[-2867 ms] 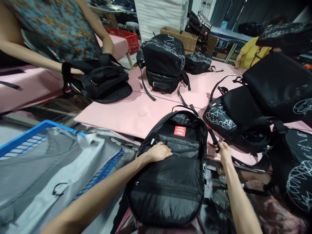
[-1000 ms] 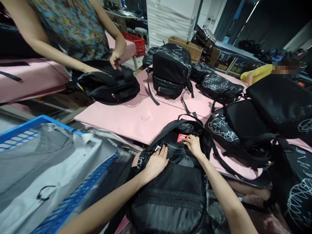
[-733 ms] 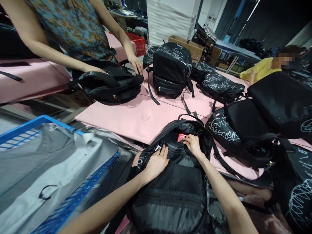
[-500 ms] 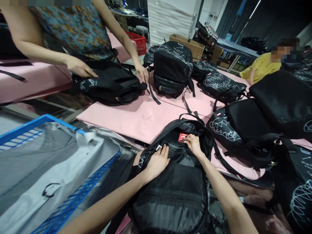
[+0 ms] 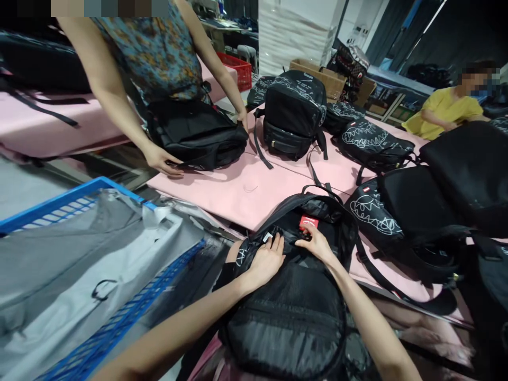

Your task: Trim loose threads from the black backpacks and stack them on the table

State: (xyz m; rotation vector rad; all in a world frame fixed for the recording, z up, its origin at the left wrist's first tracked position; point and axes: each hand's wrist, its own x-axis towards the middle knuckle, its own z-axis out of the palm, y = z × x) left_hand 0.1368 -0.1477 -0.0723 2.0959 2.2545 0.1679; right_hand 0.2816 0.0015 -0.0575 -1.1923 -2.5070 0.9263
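Note:
An unzipped black backpack (image 5: 283, 307) lies before me, its dark inside showing. My left hand (image 5: 268, 260) rests on the lining at the left of the opening, fingers stretched out and flat, close to a small white label (image 5: 268, 237). Inside the bag, a red tag (image 5: 308, 221) shows just beyond the fingertips of my right hand (image 5: 316, 246). That hand is curved, with thumb and forefinger a little apart and a dark gap between them. Whether its fingertips touch the pocket edge there is hard to see.
A blue plastic crate (image 5: 119, 312) with a grey liner stands at left. Across the pink table (image 5: 214, 198), a co-worker's hands (image 5: 164, 161) handle another black backpack (image 5: 198, 135). More patterned backpacks (image 5: 296, 114) crowd the back and right. A person in yellow (image 5: 444, 108) is farther off.
My right hand has shifted from the red tag towards me, leaving more of the tag visible. My left hand stays on the lining. The co-worker has turned the other backpack. The view has swung left.

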